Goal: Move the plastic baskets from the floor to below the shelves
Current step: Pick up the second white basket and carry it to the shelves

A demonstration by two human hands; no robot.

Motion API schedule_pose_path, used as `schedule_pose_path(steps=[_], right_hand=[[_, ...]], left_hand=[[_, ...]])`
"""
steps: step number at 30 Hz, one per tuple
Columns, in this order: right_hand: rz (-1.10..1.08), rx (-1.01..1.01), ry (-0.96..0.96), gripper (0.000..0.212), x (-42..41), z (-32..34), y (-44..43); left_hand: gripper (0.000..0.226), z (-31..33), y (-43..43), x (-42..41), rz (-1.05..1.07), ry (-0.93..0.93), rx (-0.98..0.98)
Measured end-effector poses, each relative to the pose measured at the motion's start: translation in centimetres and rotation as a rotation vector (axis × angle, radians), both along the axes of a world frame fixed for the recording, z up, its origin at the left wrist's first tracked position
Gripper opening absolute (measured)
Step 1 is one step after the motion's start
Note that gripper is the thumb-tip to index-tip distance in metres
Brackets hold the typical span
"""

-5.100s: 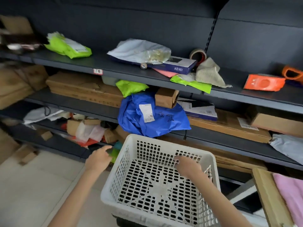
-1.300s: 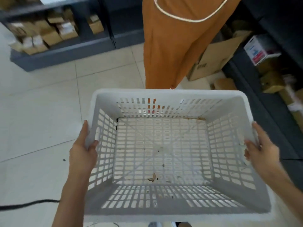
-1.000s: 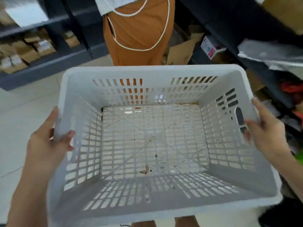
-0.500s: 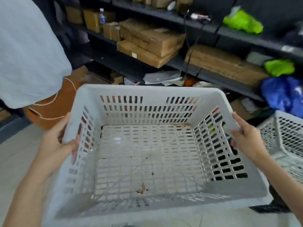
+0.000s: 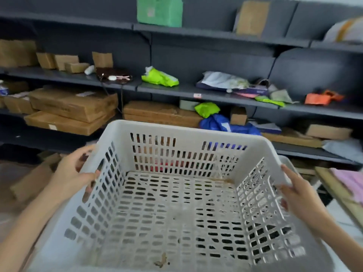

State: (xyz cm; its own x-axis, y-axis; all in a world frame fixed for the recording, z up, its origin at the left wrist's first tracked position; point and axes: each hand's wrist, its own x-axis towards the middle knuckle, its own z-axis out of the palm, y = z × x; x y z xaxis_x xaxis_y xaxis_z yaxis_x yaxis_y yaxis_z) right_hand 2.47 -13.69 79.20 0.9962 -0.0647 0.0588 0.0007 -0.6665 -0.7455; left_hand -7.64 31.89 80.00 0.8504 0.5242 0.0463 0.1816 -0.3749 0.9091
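Observation:
I hold an empty white plastic basket (image 5: 182, 130) with slotted walls in the air in front of me, its open top facing me. My left hand (image 5: 72, 173) grips its left rim and my right hand (image 5: 300, 195) grips its right rim. Bits of dirt lie on the basket's bottom. Behind it stand the dark grey shelves (image 5: 196, 93), facing me. A sliver of another white basket (image 5: 288, 163) shows just behind the right rim, low by the shelves.
The shelves carry flat cardboard boxes (image 5: 72, 105), green bags (image 5: 160, 77), a blue bag (image 5: 222, 122) and orange packets (image 5: 322, 98). Cardboard (image 5: 33, 179) lies on the floor at the left. A wooden board with pink cloth (image 5: 345, 183) sits at the right.
I have turned right with the basket, from the aisle and the person in orange to squarely facing the shelves. Both hands keep the same hold on the rims.

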Motion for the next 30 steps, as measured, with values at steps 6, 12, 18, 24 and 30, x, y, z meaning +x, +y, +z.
schedule_pose_path(steps=[6,12,18,24,30], right_hand=[[-0.112,-0.058,-0.063,0.057,7.7,1.1,-8.4],[-0.218,-0.037,-0.104,0.059,15.9,2.4,-16.7],[-0.263,-0.033,-0.119,0.055,24.3,2.7,-25.1],[-0.224,-0.137,-0.151,0.054,32.1,1.4,-31.0],[-0.137,-0.225,-0.106,0.057,39.5,-0.2,-32.9]], left_hand=[[0.069,-0.2,-7.3,11.6,-0.099,0.038,0.061],[0.069,1.0,-14.8,24.0,-0.175,0.005,0.118],[0.072,1.7,-23.4,32.4,-0.195,0.019,0.120],[0.078,0.3,-31.2,38.4,-0.137,0.023,0.091],[0.076,-2.8,-33.7,41.1,-0.047,0.053,0.057]])
